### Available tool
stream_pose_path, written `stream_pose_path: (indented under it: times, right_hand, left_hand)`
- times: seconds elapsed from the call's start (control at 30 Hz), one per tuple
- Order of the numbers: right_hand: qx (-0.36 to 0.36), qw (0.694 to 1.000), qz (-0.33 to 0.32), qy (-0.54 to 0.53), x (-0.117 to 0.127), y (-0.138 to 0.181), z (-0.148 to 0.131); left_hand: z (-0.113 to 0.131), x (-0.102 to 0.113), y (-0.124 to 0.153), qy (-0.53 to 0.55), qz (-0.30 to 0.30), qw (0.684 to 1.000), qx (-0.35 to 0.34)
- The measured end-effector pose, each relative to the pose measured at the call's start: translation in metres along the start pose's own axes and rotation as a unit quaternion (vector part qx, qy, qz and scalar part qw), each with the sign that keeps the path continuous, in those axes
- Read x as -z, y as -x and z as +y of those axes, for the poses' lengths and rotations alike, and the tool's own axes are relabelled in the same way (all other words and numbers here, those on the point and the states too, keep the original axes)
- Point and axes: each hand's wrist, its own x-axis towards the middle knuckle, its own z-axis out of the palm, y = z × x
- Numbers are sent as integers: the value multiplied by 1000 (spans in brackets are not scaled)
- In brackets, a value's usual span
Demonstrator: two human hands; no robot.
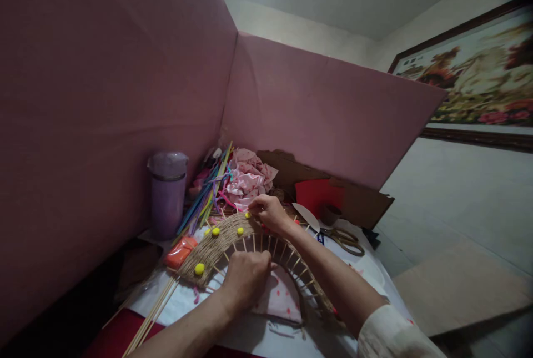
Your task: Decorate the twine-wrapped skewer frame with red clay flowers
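Note:
A woven arch of jute cord on wooden sticks (216, 238) lies on the table, dotted with several yellow pom-poms (199, 268). My left hand (245, 277) rests curled on the sticks at the arch's inner edge, holding it down. My right hand (270, 212) reaches over the arch's far rim, its fingers pinched on a yellow pom-pom (247, 215) at the top of the weave.
A purple tumbler (167, 191) stands at the left beside coloured pipe cleaners (206, 194) and crumpled pink cloth (249, 179). An orange packet (180, 252), loose skewers (150, 316), scissors (343, 237), red paper (318, 194) and cardboard lie around. A pink partition (125, 80) walls the table.

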Motion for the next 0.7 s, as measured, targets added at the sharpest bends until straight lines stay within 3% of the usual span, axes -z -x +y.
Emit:
stream_pose_path:
  times: [0.33,0.7]
  right_hand:
    - [35,998,-50,23,-10,-21,17]
    - [36,996,-73,33,-4,-18,14]
  left_hand:
    - [3,-1,1,-10,-37,999,-14]
    - [3,-2,2,14,-42,999,-12]
